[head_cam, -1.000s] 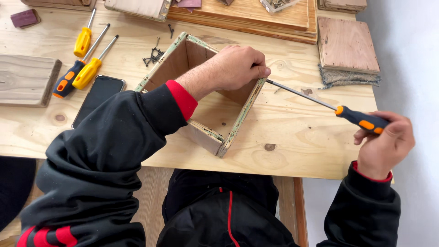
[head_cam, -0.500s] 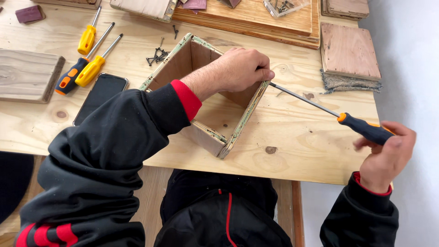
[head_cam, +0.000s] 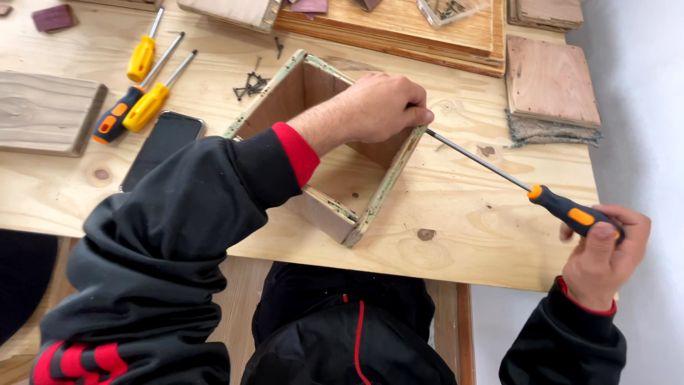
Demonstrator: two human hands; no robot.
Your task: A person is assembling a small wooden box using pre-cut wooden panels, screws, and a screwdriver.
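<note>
An open wooden box frame (head_cam: 381,189) with pale green edges lies on the plywood table (head_cam: 456,228). My left hand (head_cam: 381,107) grips the frame's far right corner from above. My right hand (head_cam: 605,253) holds the black and orange handle of a long screwdriver (head_cam: 499,175). Its thin shaft slants up and left, and the tip meets the outer side of the frame just below my left fingers.
Three more screwdrivers (head_cam: 142,89) lie at the left beside a dark phone (head_cam: 160,146) and a grey wood block (head_cam: 43,110). A heap of dark screws (head_cam: 249,85) sits behind the frame. Square boards (head_cam: 548,82) and a large plywood sheet (head_cam: 427,36) lie at the back.
My right hand and the screwdriver handle have dropped lower and nearer the table's front edge, so the shaft slants more steeply. My left hand stays on the frame's corner.
</note>
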